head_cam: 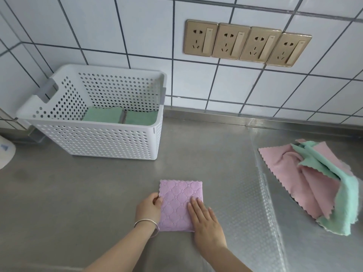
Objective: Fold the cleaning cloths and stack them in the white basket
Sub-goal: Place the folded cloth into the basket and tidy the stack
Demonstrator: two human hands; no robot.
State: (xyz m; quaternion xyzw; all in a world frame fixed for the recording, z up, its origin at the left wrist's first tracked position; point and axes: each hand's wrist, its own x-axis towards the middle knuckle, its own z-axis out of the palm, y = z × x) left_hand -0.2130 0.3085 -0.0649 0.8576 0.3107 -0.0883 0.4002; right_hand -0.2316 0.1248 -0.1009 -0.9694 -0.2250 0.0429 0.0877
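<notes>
A folded purple cloth (177, 201) lies flat on the steel counter near the front. My left hand (149, 208), with a silver bangle on the wrist, pinches the cloth's left edge. My right hand (206, 222) rests flat, fingers together, on the cloth's lower right part. The white perforated basket (94, 138) stands at the back left against the tiled wall. Two folded green cloths (104, 114) lie side by side on its floor. A loose heap of pink and green cloths (306, 177) lies at the right.
The counter (78, 193) is steel, with a dimpled drainboard section (251, 193) to the right of my hands. Several gold wall sockets (247, 43) sit above the counter. A white rounded object (5, 154) shows at the left edge.
</notes>
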